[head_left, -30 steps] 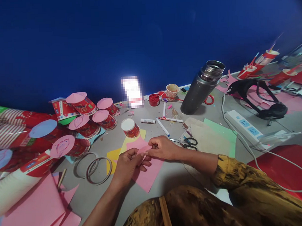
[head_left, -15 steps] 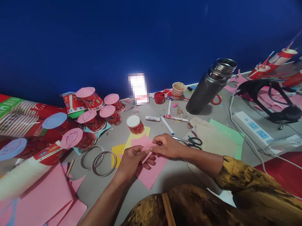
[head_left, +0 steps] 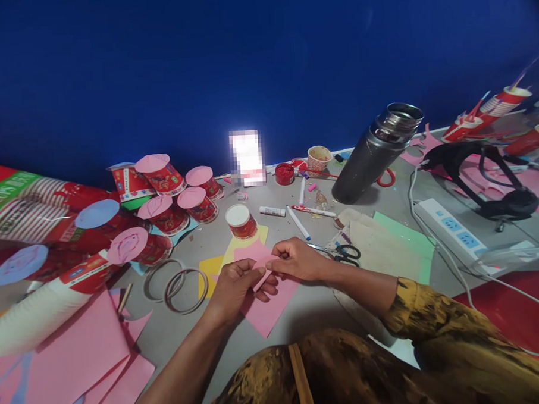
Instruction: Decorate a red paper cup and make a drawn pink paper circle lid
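Two grey rings (head_left: pixel 206 290) lie on the table (head_left: pixel 181 343), at the left. Next comes the left hand (head_left: pixel 235 287); its thumb and fingers are closed upon a small pink paper (head_left: pixel 263 280), the lower fingers a little spread. This paper is above a larger pink sheet (head_left: pixel 268 321), its long edge slanting from near left to far right. The right hand (head_left: pixel 299 259) pinches its far end, fingers curled. Further right lie black-handled scissors (head_left: pixel 345 253), blades pointing left.
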The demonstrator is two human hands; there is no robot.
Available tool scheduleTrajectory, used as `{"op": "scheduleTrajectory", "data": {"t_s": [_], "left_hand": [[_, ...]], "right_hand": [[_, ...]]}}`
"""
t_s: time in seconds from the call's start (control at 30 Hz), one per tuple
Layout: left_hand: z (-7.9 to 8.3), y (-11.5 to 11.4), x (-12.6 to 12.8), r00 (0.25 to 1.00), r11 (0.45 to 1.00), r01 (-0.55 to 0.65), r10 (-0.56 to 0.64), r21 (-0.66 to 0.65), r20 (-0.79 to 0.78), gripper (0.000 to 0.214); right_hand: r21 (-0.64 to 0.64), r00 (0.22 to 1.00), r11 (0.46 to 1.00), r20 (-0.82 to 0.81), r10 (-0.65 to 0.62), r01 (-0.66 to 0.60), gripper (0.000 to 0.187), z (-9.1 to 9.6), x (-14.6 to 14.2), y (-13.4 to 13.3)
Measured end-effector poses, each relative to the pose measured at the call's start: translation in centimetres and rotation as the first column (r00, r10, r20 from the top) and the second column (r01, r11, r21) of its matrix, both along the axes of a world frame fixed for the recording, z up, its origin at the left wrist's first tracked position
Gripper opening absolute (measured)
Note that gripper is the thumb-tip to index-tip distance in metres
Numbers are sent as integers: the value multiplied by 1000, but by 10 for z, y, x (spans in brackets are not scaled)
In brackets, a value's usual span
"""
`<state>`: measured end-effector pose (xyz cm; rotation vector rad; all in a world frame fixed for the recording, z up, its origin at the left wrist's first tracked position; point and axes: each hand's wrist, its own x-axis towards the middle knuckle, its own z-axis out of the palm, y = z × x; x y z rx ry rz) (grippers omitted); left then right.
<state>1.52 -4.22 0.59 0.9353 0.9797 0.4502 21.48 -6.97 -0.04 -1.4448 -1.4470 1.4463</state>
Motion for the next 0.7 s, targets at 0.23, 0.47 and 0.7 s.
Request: {"op": "scheduleTrajectory", "data": {"t_s": [0.23,0.47,0.7], "left_hand": [[2,0,2,999,999,35,-35,-32,1,47],[3,-3,7,995,996,84,-83,22,-60,24],[3,-4,8,991,994,104,-101,36,-92,19]], "right_hand": [[-10,1000,1000,-14,2,-2,36,1,0,1],[3,1000,1000,-10,16,-16,39,3,-2,-1],[56,1000,998,17,4,-5,34,1,-2,-3]]}}
